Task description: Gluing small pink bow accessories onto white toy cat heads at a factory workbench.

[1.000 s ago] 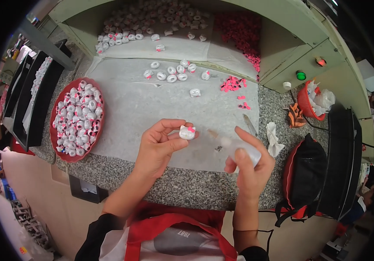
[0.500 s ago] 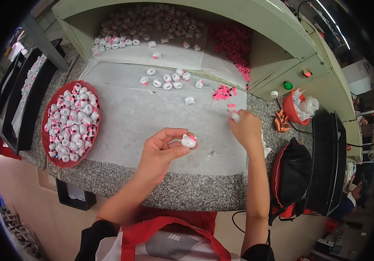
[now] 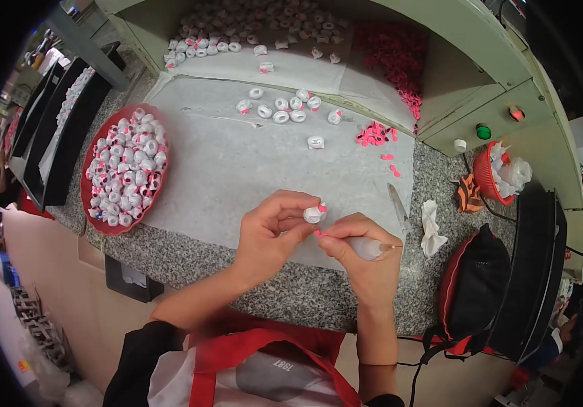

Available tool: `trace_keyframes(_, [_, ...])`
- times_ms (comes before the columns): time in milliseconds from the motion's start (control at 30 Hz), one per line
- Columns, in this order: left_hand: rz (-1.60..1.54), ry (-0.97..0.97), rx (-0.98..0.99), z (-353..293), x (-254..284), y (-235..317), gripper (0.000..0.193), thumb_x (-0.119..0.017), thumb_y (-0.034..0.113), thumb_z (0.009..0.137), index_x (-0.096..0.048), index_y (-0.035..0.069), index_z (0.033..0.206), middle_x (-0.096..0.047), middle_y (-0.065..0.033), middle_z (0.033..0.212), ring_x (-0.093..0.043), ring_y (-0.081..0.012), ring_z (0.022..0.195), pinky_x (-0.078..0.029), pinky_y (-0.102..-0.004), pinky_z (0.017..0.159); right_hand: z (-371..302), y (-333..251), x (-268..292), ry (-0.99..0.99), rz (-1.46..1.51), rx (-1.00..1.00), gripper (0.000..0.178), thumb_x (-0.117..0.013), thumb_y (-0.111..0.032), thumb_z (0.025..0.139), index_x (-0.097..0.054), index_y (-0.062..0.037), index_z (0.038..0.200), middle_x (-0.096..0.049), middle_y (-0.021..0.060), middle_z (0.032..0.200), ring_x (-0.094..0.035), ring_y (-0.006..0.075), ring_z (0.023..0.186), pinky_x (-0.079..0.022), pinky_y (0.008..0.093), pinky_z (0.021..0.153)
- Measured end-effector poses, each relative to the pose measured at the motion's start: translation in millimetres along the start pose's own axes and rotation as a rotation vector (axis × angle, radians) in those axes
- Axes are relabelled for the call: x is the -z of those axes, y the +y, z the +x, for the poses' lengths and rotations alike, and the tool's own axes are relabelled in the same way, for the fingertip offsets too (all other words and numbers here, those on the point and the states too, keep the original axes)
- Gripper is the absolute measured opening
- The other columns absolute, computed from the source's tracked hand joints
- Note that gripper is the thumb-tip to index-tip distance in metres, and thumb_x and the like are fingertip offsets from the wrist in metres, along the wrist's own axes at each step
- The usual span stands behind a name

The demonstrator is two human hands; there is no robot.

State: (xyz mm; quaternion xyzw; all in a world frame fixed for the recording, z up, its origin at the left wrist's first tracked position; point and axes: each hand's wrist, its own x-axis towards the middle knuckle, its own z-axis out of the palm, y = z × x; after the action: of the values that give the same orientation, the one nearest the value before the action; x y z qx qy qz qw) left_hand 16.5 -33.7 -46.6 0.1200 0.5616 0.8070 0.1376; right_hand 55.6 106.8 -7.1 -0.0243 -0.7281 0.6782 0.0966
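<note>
Between the thumb and fingers of my left hand (image 3: 264,237) is a small white figure (image 3: 314,215) with a pink spot near its top. My right hand (image 3: 373,271) is close beside it, pinching a tiny pink piece (image 3: 318,233) at its fingertips. That same hand also carries a translucent squeeze bottle (image 3: 365,248) with a pale pointed end, lying across the palm. The pink piece is just below the figure; whether they touch I cannot tell. Farther off, several white figures (image 3: 281,117) lie on the white sheet (image 3: 217,163) near a small heap of pink pieces (image 3: 373,133).
A red scalloped tray (image 3: 86,190) full of figures stands left. A slim metal tool (image 3: 397,202) and crumpled tissue (image 3: 433,230) lie right, with a black bag (image 3: 475,281) and red basket (image 3: 487,178) beyond. The pale green cabinet (image 3: 542,115) holds more figures and pink pieces.
My right hand has come back from near the pink heap to beside my left hand, with a pink piece in its fingertips. The whole view has shifted slightly.
</note>
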Motion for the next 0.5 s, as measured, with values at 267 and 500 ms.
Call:
trace_keyframes(267, [0.042, -0.043, -0.118, -0.6, 6.1, 4.1, 0.028, -0.052, -0.015, 0.074, -0.053, -0.006, 0.101, -0.049, -0.0161, 0.109, -0.053, -0.021, 0.099, -0.048, -0.0294, 0.083, 1.1, -3.4, -6.5, 0.131, -0.037, -0.229, 0.011, -0.068, 0.002, 0.067, -0.061, 0.0012, 0.075, -0.058, 0.0035, 0.07, -0.051, 0.0071, 0.064, -0.041, 0.019, 0.059])
trace_keyframes(500, [-0.131, -0.158, 0.066, 3.2, 15.8, 11.0, 0.03, -0.056, -0.013, 0.073, -0.055, -0.005, 0.102, -0.047, -0.0187, 0.114, -0.054, -0.0222, 0.098, -0.046, -0.0315, 0.086, -0.2, -1.8, -5.6, 0.149, -0.102, -0.178, 0.015, -0.069, 0.002, 0.066, -0.061, 0.0012, 0.079, -0.057, 0.0022, 0.072, -0.05, 0.0067, 0.065, -0.041, 0.0192, 0.059])
